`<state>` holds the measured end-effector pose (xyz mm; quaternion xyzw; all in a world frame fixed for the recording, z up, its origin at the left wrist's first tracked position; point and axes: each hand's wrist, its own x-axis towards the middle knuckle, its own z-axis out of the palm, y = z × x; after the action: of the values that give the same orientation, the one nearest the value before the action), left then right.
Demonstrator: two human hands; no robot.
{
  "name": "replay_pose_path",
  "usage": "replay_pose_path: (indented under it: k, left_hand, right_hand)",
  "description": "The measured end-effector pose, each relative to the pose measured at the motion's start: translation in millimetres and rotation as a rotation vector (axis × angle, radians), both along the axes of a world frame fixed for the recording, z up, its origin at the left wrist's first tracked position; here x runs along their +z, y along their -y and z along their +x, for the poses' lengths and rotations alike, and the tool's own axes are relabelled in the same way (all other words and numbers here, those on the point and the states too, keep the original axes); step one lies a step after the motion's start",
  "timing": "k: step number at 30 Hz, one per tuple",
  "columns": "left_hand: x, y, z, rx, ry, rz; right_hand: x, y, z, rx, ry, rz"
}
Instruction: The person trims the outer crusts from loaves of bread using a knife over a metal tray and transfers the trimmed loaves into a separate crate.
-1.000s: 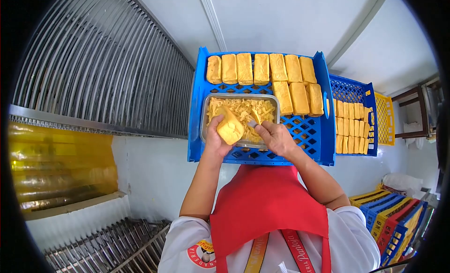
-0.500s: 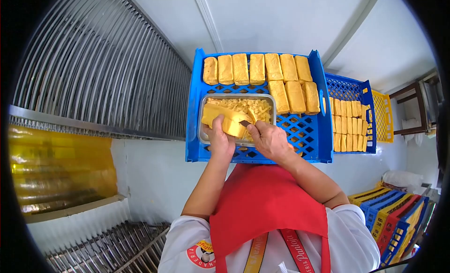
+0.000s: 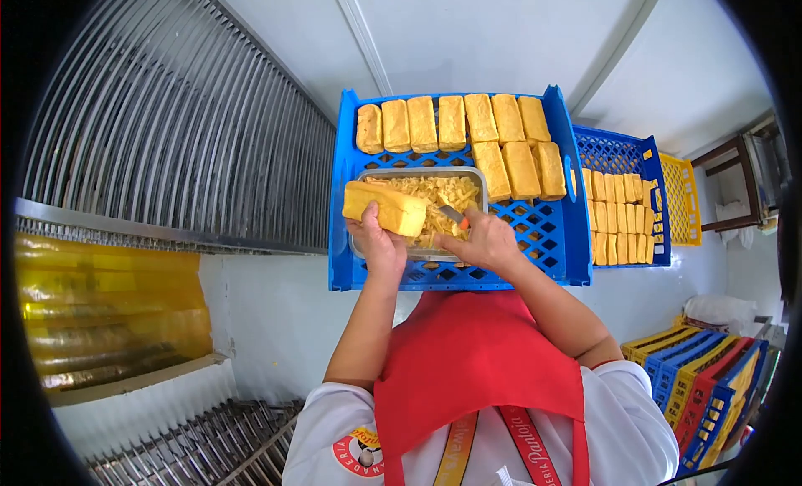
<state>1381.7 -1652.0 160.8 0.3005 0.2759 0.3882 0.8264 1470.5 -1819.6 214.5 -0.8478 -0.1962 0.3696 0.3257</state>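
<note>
My left hand (image 3: 378, 240) grips a yellow rectangular loaf (image 3: 386, 207), tilted over the left part of a metal tray (image 3: 480, 179). Yellow shavings (image 3: 434, 188) fill the tray. In my right hand (image 3: 489, 242) is a small knife (image 3: 454, 216) with an orange part at its handle; its blade points up and left above the shavings, apart from the loaf. The tray sits in a blue crate (image 3: 568, 248), where several more loaves (image 3: 480, 118) lie in two rows behind and to the right.
Right of the blue crate stands a second blue crate (image 3: 614, 152) with many loaves, then a yellow crate (image 3: 681, 200). Metal racks (image 3: 175, 118) rise at the left. Stacked coloured crates (image 3: 697, 386) are at the lower right, and a yellow translucent sheet (image 3: 113, 311) hangs lower left.
The loaf first tipped to a flatter angle and met the blade, then moved left and up with my left hand. The knife has come away from it. The crates have shifted slightly left in view.
</note>
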Motion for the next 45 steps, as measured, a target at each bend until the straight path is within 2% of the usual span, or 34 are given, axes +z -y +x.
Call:
replay_pose_path:
  k: [2,3,4,6,7,8,10,13,15,16,18,19,20,22,23,24,26,28,30,31,32,34,38,39,40,42,43,44,45]
  left_hand:
    - [0.7,2.5,5.0,0.014,-0.057,0.013]
    - [1.1,8.9,8.5,-0.011,-0.184,0.202]
    - [5.2,16.2,13.2,-0.039,-0.307,0.392]
    - [16.5,21.4,29.9,-0.144,-0.363,0.442]
    - [14.0,14.1,45.3,-0.192,-0.438,0.589]
    - [15.8,7.2,63.5,-0.238,-0.509,0.738]
    - [24.8,-2.3,102.2,-0.083,-0.701,1.195]
    - [33.0,-11.3,156.8,-0.182,-0.753,1.287]
    - [27.7,-14.6,189.0,-0.302,-0.792,1.52]
    - [11.3,-19.3,204.3,-0.319,-0.785,1.52]
    - [-29.1,-23.7,228.7,-0.502,-0.986,1.914]
    - [-25.6,-2.8,223.3,-0.204,-1.123,2.098]
    - [-17.8,12.8,219.5,-0.212,-1.114,2.105]
    - [4.4,41.7,209.0,-0.316,-0.963,1.913]
    - [23.5,64.2,198.2,-0.485,-1.143,1.865]
    - [18.0,77.2,194.0,-0.499,-1.141,1.875]
    - [-3.7,92.7,188.6,-0.691,-1.297,1.638]
    - [-18.8,93.1,193.3,-0.767,-1.379,1.592]
    - [-11.7,95.6,193.6,-0.979,-1.424,1.389]
    - [-10.9,95.1,196.2,-0.982,-1.455,1.35]
    - [-13.1,92.2,198.2,-0.981,-1.462,1.348]
    - [-17.4,84.7,201.1,-0.944,-1.425,1.254]
    - [6.0,86.0,206.2,-0.899,-1.406,1.094]
    - [2.4,80.0,203.6,-0.821,-1.289,1.049]
    - [-12.9,69.0,203.1,-0.819,-1.294,1.043]
    - [-45.8,42.0,203.4,-0.79,-0.836,0.494]
    - [-30.0,35.3,194.5,-0.783,-0.694,0.369]
    - [-10.6,33.9,182.6,-0.776,-0.693,0.374]
    - [10.0,33.3,169.1,-0.771,-0.512,0.186]
  right_hand:
    - [-17.0,10.4,2.3,-0.046,0.377,0.067]
    - [-24.2,16.3,10.6,-0.087,0.181,0.216]
    - [-17.9,20.4,11.8,-0.1,0.182,0.208]
    - [0.2,27.2,15.2,-0.164,0.161,0.287]
    - [-19.6,34.8,19.2,-0.119,0.393,0.274]
    - [-17.9,44.2,23.6,-0.129,0.399,0.268]
    - [-14.8,61.9,29.0,-0.186,0.26,0.175]
    - [-17.5,89.9,31.7,-0.243,0.145,0.12]
    - [-17.6,104.6,30.4,-0.249,0.076,0.074]
    - [-25.2,112.7,29.3,-0.262,0.072,0.067]
    - [-45.8,129.7,27.9,-0.209,0.126,0.126]
    - [-40.4,134.0,27.2,-0.231,0.144,0.108]
    - [-27.2,138.4,30.4,-0.241,0.142,0.107]
    - [-3.7,146.8,35.3,-0.329,-0.023,0.098]
    - [-18.1,155.0,37.9,-0.309,0.027,0.088]
    - [-16.5,157.4,40.7,-0.32,0.017,0.09]
    - [-8.9,159.4,46.0,-0.353,-0.088,0.09]
    - [-22.7,159.0,50.0,-0.383,-0.163,0.11]
    - [-48.1,153.7,50.6,-0.238,-0.15,0.147]
    - [-49.1,146.8,51.4,-0.008,-0.076,0.139]
    - [-52.4,136.9,47.6,-0.004,-0.081,0.141]
    - [-62.0,114.3,36.3,0.446,0.115,0.12]
    - [-74.1,88.7,9.1,0.571,0.106,-0.027]
    - [-81.9,86.9,2.7,0.541,0.134,-0.026]
    - [-89.0,84.5,-1.8,0.513,0.161,-0.025]
    - [-100.3,84.2,-2.8,0.495,0.161,-0.043]
    - [-102.7,84.2,-0.6,0.467,0.168,-0.061]
    - [-98.6,83.0,3.3,0.471,0.173,-0.056]
    - [-87.9,82.3,10.8,0.51,0.081,-0.129]
